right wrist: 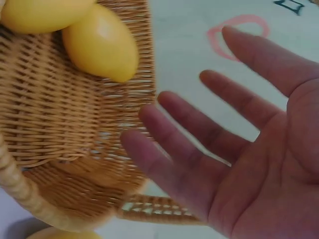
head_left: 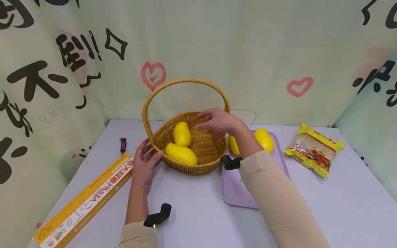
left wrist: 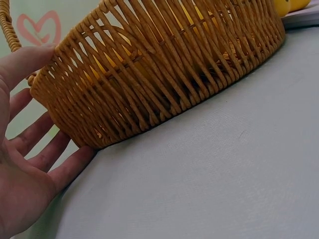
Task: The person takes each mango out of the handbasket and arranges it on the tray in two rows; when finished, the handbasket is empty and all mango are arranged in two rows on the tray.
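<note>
A wicker basket [head_left: 198,168] with a tall handle stands on the table. Two yellow mangoes [head_left: 182,134] lie in its left part. My left hand [head_left: 144,165] holds the basket's left end, thumb at the rim and fingers against the outer side, as the left wrist view [left wrist: 30,149] shows. Over the right part of the basket hovers my right hand [head_left: 220,121], its fingers spread and nothing held. In the right wrist view, the palm of that hand [right wrist: 249,149] is bare. Two more mangoes [head_left: 264,140] are on a purple tray [head_left: 237,193], partly hidden by my right arm.
A long orange pasta box [head_left: 90,199] lies to the left of the basket. Behind it is a small purple-wrapped candy [head_left: 123,145]. On the far right is a yellow food packet [head_left: 314,148]. A printed curtain [head_left: 248,62] closes off the back and sides.
</note>
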`<state>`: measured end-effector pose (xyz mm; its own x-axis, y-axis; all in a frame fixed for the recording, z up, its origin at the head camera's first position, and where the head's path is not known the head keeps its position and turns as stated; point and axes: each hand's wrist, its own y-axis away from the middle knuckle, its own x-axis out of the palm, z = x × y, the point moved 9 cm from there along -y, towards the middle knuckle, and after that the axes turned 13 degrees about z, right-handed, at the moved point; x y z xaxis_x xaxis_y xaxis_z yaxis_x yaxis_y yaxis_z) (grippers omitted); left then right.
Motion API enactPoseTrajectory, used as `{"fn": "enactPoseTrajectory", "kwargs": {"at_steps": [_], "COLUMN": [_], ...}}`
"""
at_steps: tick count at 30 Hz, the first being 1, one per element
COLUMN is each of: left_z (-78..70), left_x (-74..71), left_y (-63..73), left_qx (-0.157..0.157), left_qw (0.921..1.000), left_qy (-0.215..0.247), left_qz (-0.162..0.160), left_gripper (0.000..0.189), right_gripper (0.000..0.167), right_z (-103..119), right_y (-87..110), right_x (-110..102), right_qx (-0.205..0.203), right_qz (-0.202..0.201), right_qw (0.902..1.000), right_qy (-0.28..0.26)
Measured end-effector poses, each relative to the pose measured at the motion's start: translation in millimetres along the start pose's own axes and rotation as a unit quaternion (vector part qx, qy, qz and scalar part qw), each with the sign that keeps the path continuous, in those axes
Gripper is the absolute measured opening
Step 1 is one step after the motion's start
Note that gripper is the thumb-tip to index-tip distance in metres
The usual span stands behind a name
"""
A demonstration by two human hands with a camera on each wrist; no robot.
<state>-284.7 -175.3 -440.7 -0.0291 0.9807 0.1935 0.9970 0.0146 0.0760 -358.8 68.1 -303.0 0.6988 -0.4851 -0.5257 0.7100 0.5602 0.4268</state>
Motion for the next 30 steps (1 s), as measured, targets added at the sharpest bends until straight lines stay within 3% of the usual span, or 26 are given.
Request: {"fn": "enactPoseTrajectory", "kwargs": {"at_steps": [6,10,22,30], "left_z": [-1.0,-1.0,1.4,1.0], "left_x": [-0.9,-1.4,-0.9,-1.4], "left_y": [-0.8,-0.2,0.8,0.6], "left_qx": [0.007,0.003,0.006,0.002], "left_qw": [1.0000,1.0000,1.0000,1.0000], "left_qy": [0.001,-0.003,0.001,-0.008], "left_qz": [0.001,-0.004,0.000,-0.005], "left_gripper": [0.071,0.071,0.070,0.070], "right_gripper": [0.057,0.058,0.066,0.072], "right_z": [-5.2,-3.0,-3.3,-8.8], "right_y": [-25.4,-38.2,-65.7,-83.0], "right_x": [11.1,13.8,14.3,22.8], "right_qx": [0.008,0.009,0.000,0.025], "right_qz": [0.052,0.056,0.004,-0.009], "right_qw": [0.9985,0.9978,0.9971,0.9934], "right_qy": [-0.019,-0.033,-0.076,-0.111]}}
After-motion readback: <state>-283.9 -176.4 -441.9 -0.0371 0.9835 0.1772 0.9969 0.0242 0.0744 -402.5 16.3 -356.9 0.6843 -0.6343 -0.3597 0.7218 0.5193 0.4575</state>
